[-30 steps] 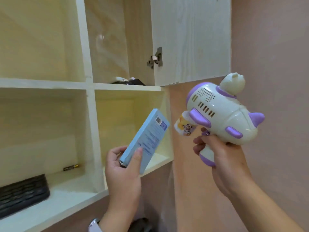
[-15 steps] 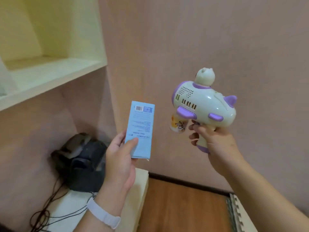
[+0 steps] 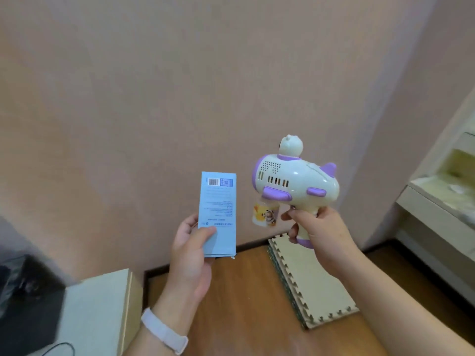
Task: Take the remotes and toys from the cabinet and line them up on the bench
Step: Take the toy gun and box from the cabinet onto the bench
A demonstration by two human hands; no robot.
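Left grip [image 3: 190, 255]: thumb across the front and fingers behind, pinching the lower end of the blue box [image 3: 218, 214].
Blue box: held in the air before the pink wall [image 3: 154, 98], long axis upright, barcode end on top.
Right grip [image 3: 318, 235]: fingers curled round the handle of the toy gun [image 3: 295, 183], forefinger near the trigger.
Toy gun: also in the air, body almost level, its nose pointing to the box. A small bottle with a cartoon picture hangs under the nose. The toy is near the box but does not touch it.
Worktop: I cannot say for sure where it is. The pale flat-topped block [image 3: 97, 312] in the lower left corner could be it.
Direction from the grips: that block lies below and to the left of both.
Nearer grip: the left one, I judge. The right one would need to reach across.
Under the right grip: foam mats [image 3: 308, 283] lying on the wood floor [image 3: 244, 291], against the wall.
Step in hand: carrying, I think. No item in view is set down in a row yet.
Care for the next move: the box should be turned from upright to flat.
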